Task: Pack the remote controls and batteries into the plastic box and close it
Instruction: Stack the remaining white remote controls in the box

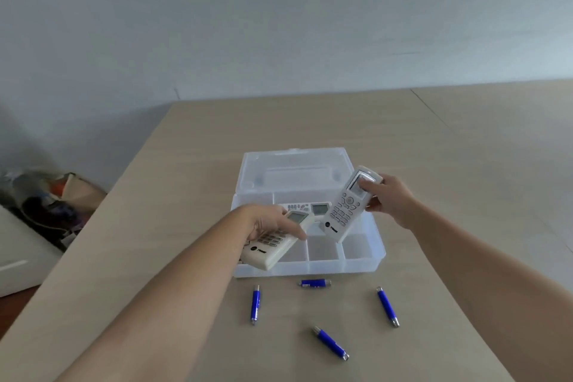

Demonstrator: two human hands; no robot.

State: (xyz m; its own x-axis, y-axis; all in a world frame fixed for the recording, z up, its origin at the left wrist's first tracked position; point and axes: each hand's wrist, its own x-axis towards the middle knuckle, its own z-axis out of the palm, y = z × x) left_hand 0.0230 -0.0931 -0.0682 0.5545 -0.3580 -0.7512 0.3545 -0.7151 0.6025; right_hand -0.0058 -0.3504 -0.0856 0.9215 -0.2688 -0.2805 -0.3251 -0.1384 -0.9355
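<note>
A clear plastic box with divided compartments stands open on the table, its lid folded back behind it. One white remote lies inside the box at the back. My left hand holds a second white remote over the box's left front corner. My right hand grips a third white remote by its top end, tilted above the box's middle. Several blue batteries lie on the table in front of the box, among them a battery at the left and a battery at the right.
The beige table runs back to a pale wall. Its left edge slants toward me. Beyond that edge, on the floor, are a pile of bags and a white piece of furniture.
</note>
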